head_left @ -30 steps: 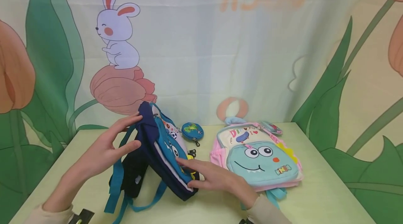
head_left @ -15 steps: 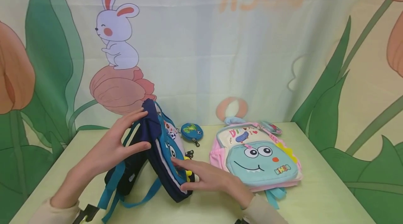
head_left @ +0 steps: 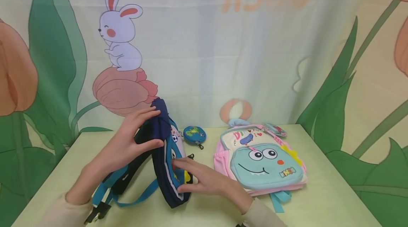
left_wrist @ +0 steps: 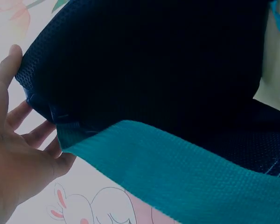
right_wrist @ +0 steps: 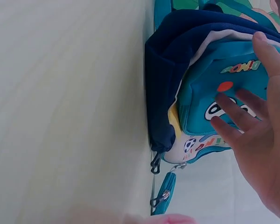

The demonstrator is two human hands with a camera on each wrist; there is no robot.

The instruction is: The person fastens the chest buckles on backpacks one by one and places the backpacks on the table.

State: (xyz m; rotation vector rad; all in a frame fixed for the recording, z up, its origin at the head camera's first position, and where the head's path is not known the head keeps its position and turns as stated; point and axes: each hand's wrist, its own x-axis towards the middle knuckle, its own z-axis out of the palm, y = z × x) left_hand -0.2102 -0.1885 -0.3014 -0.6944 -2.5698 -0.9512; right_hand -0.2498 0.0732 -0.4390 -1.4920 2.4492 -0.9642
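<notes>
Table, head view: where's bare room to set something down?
Free: table right of the pink backpack, out to the table's edge; also the back-left corner, between left forearm and curtain. Crowded: left of centre, with the navy backpack, its blue strap, left hand and right hand; a round pouch sits behind.

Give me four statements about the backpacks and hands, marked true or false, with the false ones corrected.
1. The round blue pouch lies between the navy backpack and the pink backpack. True.
2. The right hand rests on the pink backpack. False: the right hand is at the navy backpack's front.
3. The left hand touches the navy backpack. True.
4. The pink backpack lies face down. False: its printed smiling face shows upward.
</notes>
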